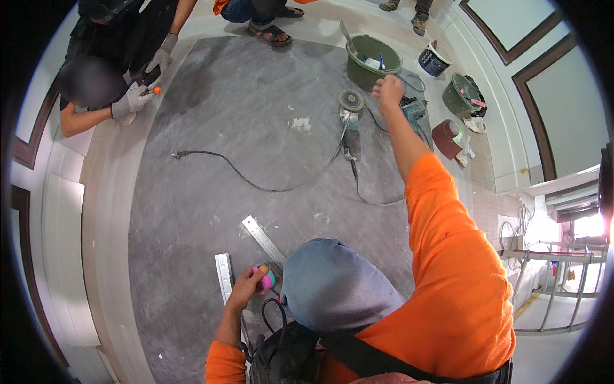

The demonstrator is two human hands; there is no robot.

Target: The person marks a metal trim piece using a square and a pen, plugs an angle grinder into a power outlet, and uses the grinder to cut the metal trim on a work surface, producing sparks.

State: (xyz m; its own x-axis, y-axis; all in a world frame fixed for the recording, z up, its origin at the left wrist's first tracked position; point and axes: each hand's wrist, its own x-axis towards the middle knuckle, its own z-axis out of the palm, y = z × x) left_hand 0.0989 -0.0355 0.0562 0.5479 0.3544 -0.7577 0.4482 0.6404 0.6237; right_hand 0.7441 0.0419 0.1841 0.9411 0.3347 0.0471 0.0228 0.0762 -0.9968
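My left hand is closed round a small rounded pink and teal object, whose kind I cannot make out. It is low over the grey floor sheet, beside my bent knee. A steel ruler and a pale metal strip lie close by. My right arm stretches forward, and my right hand, fingers curled in, is at the near rim of a green bucket. Whatever those fingers hold is hidden. An angle grinder with a round disc lies just left of that hand. A teal power tool is partly behind my forearm.
The grinder's black cord loops across the sheet. At right stand a dark-and-white pail, another green bucket and a brown abrasive roll. A gloved co-worker crouches at far left; another person's sandalled foot is at the back.
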